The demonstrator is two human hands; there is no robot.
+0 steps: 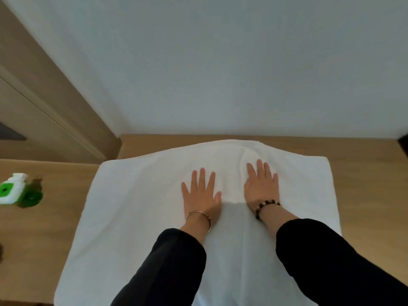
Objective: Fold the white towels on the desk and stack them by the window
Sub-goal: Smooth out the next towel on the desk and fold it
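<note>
Both palms flat on white towel [136, 217], fingers straight, nothing gripped: left hand [201, 195], right hand [260, 186] side by side. Towel spread on desk [44, 239]. Green-white bottle [13, 188] far left.

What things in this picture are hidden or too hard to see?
Head view only:
- White towel: near edge cut off by the picture's bottom edge and covered by the black sleeves.
- Towel under the palms: hidden by the left hand and right hand, both flat on it.
- Green and white bottle: blurred, label unreadable.
- Dark thing: cut off by the right edge, cannot tell what.
- Window: out of frame.
</note>
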